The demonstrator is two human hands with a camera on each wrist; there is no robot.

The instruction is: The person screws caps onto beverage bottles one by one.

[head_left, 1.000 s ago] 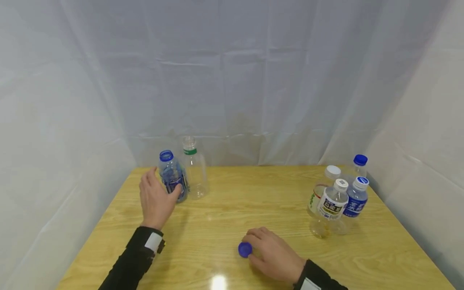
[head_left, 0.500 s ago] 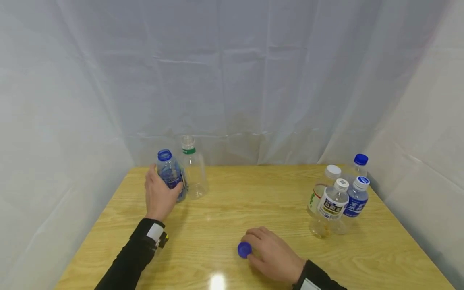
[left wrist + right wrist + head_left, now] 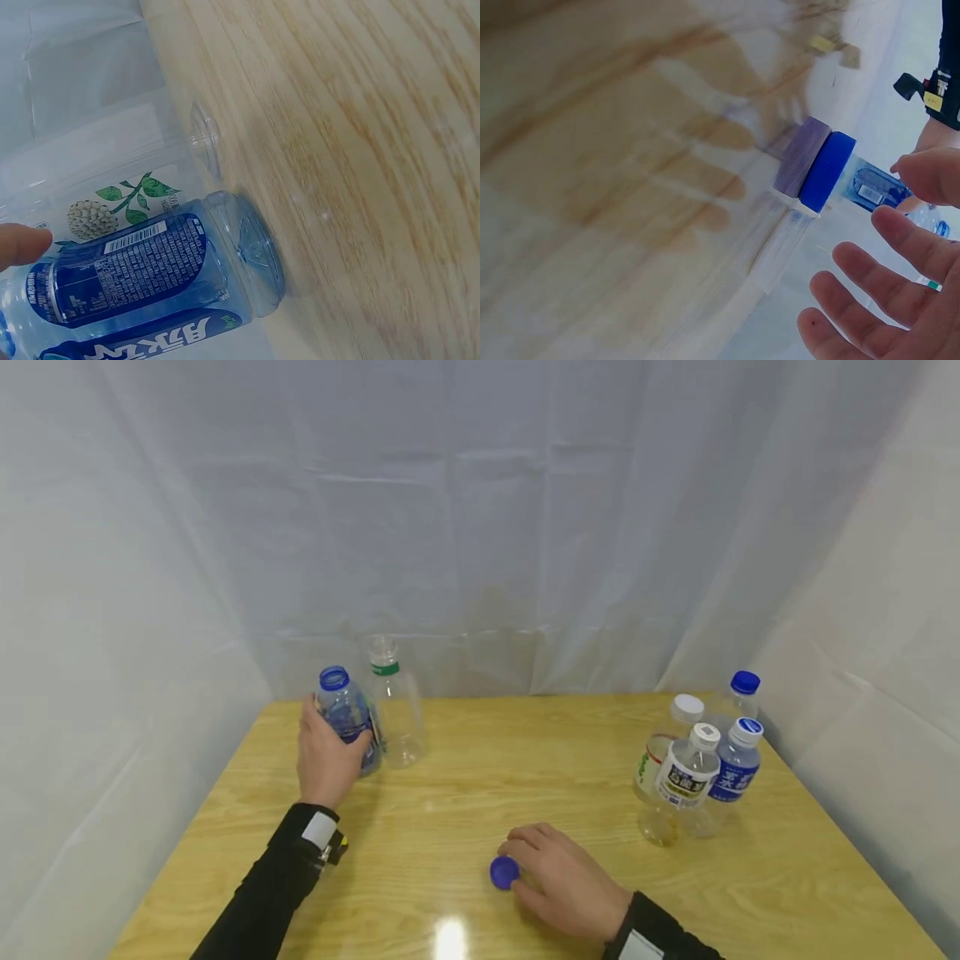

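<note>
In the head view my left hand (image 3: 330, 760) grips an uncapped blue plastic bottle (image 3: 345, 710) from its near side. It stands upright at the table's back left; the left wrist view shows the dark label of the blue bottle (image 3: 142, 262) and my thumb (image 3: 22, 246) at its side. Just right of it stands a clear uncapped bottle (image 3: 397, 714) with a green neck band. Nearer the front, my right hand (image 3: 562, 881) rests beside a blue bottle cap (image 3: 504, 872). The right wrist view shows loosely bent, spread fingers (image 3: 855, 262) apart from the cap (image 3: 829, 172).
Several capped plastic bottles cluster at the right of the wooden table (image 3: 450, 802): a white-capped one in front (image 3: 686, 772), a blue-labelled one (image 3: 735, 772), and others behind. A pale curtain (image 3: 480, 527) hangs behind the table and along both sides.
My left hand has closed in around the blue bottle, its thumb and fingers now against it. The right hand and cap have stayed put. The head view has shifted slightly.
</note>
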